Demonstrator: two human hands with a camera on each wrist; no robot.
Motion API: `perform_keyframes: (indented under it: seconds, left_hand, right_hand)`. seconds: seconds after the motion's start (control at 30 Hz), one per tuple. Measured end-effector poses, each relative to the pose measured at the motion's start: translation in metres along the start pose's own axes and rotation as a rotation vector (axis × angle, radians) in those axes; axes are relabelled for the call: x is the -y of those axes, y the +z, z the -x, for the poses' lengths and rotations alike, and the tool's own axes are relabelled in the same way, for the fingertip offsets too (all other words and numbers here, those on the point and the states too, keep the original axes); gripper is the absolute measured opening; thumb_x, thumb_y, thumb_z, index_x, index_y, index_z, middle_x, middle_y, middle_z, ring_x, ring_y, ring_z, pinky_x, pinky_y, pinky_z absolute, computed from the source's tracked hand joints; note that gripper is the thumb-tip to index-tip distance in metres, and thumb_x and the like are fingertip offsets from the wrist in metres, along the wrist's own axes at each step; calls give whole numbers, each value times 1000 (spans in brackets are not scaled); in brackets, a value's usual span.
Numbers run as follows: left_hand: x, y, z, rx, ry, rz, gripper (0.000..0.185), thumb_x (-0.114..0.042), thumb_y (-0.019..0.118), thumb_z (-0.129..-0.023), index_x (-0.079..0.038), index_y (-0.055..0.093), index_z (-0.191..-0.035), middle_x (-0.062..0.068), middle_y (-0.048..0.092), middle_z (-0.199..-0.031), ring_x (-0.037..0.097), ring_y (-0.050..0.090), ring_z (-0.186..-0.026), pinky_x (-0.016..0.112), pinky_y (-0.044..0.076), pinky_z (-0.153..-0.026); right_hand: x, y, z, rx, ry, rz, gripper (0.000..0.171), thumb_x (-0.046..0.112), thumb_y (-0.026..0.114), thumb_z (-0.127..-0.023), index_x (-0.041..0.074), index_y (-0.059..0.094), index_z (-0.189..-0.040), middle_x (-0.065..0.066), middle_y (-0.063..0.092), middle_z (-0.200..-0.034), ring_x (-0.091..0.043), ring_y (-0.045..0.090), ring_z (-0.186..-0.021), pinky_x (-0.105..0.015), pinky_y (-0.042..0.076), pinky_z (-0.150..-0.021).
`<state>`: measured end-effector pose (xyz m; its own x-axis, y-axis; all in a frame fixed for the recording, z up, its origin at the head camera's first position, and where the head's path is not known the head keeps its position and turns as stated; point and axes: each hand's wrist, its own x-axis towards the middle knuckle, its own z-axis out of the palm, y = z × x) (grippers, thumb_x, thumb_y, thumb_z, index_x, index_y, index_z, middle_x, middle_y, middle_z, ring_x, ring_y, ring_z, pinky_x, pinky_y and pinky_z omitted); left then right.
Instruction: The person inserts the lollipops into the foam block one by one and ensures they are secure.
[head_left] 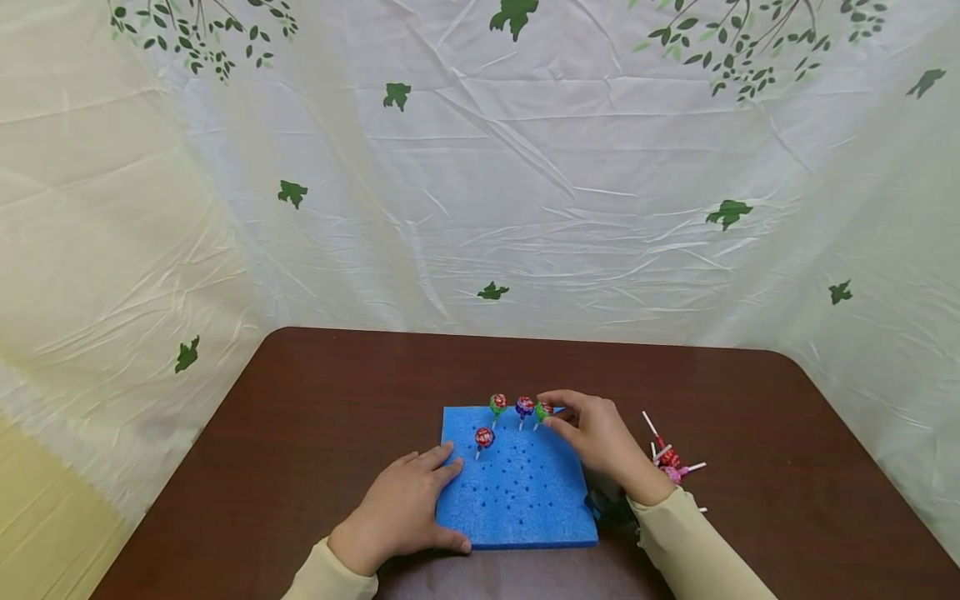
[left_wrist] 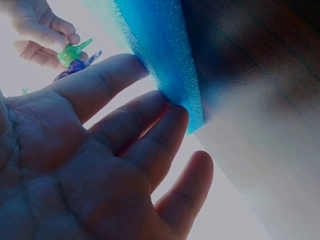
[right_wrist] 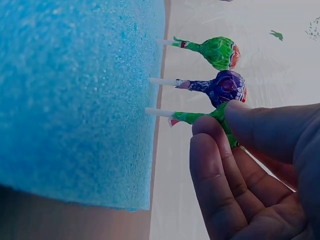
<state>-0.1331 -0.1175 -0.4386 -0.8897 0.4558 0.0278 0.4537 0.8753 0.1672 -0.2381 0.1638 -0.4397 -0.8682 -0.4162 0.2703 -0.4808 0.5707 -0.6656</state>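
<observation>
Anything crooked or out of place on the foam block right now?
Nothing stands out. Four lollipops stand in the blue foam block; the right hand pinches the green lollipop, the left hand rests flat at the block's edge. Spare lollipops lie loose on the table.

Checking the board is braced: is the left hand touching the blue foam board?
Touching. In the left wrist view, the left hand's fingertips press against the edge of the blue foam board, with no gap between them.

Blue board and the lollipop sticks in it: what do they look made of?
The blue board looks like soft foam with a matte finish: its surface is grainy and porous, its edge fuzzy. The lollipop sticks look like white plastic or rolled paper, smooth and plain; which one is unclear.
</observation>
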Motion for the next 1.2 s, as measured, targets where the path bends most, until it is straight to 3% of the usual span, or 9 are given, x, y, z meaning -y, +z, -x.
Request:
perform_keyframes:
  seconds: [0.4, 0.67, 0.8, 1.2]
  left_hand:
    - [1, 0, 0, 11, -1, 0, 100, -74, 76, -67, -6, 59, -139, 15, 50, -147, 29, 47, -134, 47, 41, -106]
    - [1, 0, -1, 20, -2, 6, 100, -74, 76, -67, -7, 59, -140, 15, 49, -147, 29, 47, -135, 47, 41, -106]
    - [0, 0, 0, 22, -6, 12, 100, -73, 77, -67, -7, 59, -140, 15, 49, -148, 30, 47, -135, 47, 41, -106]
    - [0, -1, 0, 19, -6, 8, 100, -74, 76, -67, -7, 59, -140, 15, 49, -147, 29, 47, -135, 47, 41, -106]
  right_hand:
    - [1, 1, 2, -17, -1, 3, 36, 7, 75, -90, 8, 68, -125, -5, 72, -102, -11, 65, -74, -25, 54, -60]
    - [2, 0, 3, -8, -17, -4, 44, 2, 75, -89, 6, 64, -131, -13, 68, -120, -20, 71, -88, -35, 59, -73]
    - [1, -3, 3, -9, -14, 2, 46, 1, 75, -88, 5, 62, -133, -14, 67, -124, -21, 71, -90, -36, 59, -74]
    - [1, -22, 10, -26, 9, 55, 46, 3, 76, -88, 5, 62, -132, -12, 69, -118, -21, 70, -91, -38, 59, -76]
